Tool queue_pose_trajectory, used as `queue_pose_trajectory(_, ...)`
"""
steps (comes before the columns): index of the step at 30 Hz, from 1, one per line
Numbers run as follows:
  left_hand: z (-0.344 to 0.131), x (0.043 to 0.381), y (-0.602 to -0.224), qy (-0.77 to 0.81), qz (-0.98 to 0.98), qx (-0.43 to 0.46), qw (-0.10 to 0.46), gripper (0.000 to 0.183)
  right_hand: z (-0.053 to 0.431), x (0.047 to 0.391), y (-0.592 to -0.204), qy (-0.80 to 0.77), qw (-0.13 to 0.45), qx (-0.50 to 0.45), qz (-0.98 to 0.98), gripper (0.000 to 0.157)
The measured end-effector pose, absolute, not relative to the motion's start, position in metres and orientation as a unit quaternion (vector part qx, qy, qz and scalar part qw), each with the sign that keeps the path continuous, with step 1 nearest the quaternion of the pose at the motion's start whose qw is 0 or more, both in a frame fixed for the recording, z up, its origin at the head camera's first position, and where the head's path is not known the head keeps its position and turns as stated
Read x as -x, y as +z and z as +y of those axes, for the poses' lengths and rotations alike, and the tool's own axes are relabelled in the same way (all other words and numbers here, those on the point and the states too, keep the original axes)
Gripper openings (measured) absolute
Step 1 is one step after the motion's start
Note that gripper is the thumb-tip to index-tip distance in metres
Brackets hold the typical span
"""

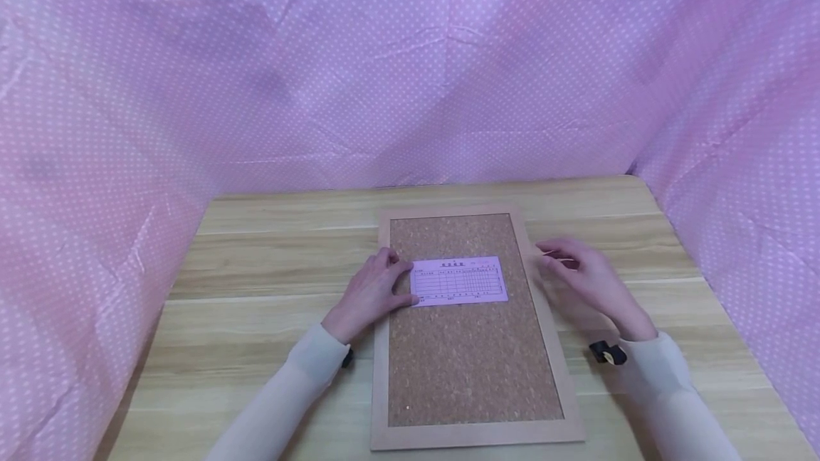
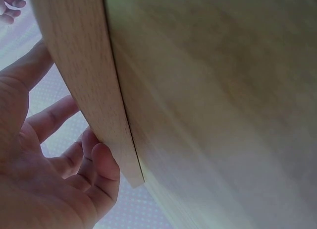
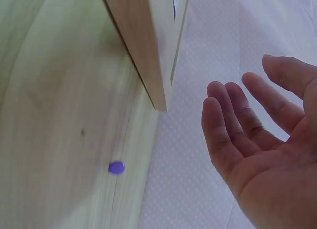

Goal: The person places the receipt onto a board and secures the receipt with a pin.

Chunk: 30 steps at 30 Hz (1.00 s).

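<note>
A pink printed form [image 1: 458,281] lies across the upper half of a cork board [image 1: 470,368] with a light wooden frame. My left hand [image 1: 374,285] is at the form's left end, thumb at the lower left corner and a finger at the upper left one. In the left wrist view, that hand's other fingers [image 2: 105,164] rest by the frame's side. Just right of the board, my right hand [image 1: 589,279] hovers beside the frame. Its fingers are loosely bent with nothing between them in the right wrist view.
A small purple round piece [image 3: 117,167] lies on the wooden table [image 1: 269,269] near the board's corner. Pink dotted cloth [image 1: 410,77] hangs behind the table and along both sides. A tiny pale speck [image 1: 408,407] shows low on the cork.
</note>
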<state>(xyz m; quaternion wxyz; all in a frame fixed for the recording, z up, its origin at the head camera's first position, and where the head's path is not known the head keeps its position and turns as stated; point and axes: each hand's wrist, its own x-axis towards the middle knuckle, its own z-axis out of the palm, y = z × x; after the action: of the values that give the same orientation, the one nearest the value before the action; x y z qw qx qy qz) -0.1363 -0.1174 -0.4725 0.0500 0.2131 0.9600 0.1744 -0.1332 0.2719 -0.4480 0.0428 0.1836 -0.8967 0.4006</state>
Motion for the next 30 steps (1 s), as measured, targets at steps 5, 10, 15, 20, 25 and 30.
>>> queue_pose_trajectory(5, -0.118, 0.136, -0.472, 0.168, 0.961, -0.215, 0.046, 0.065, 0.283, 0.130, -0.446, 0.412, 0.048, -0.170, -0.894, 0.031)
queue_pose_trajectory(10, -0.118, 0.136, -0.473, 0.169, 0.961, -0.211, 0.054, 0.066, 0.294, 0.128, -0.446, 0.412, 0.050, -0.161, -0.895, 0.032)
queue_pose_trajectory(15, -0.117, 0.136, -0.473, 0.172, 0.961, -0.207, 0.055, 0.066, 0.302, 0.126, -0.447, 0.392, 0.053, -0.159, -0.905, 0.033)
queue_pose_trajectory(20, -0.117, 0.136, -0.473, 0.174, 0.962, -0.206, 0.054, 0.064, 0.310, 0.126, -0.449, 0.345, 0.057, -0.170, -0.921, 0.037)
queue_pose_trajectory(25, -0.117, 0.135, -0.472, 0.180, 0.960, -0.206, 0.051, 0.064, 0.318, 0.125, -0.449, 0.346, 0.018, -0.168, -0.923, 0.046)
queue_pose_trajectory(30, -0.117, 0.135, -0.473, 0.179, 0.961, -0.205, 0.050, 0.063, 0.327, 0.125, -0.456, 0.334, -0.001, -0.185, -0.924, 0.052)
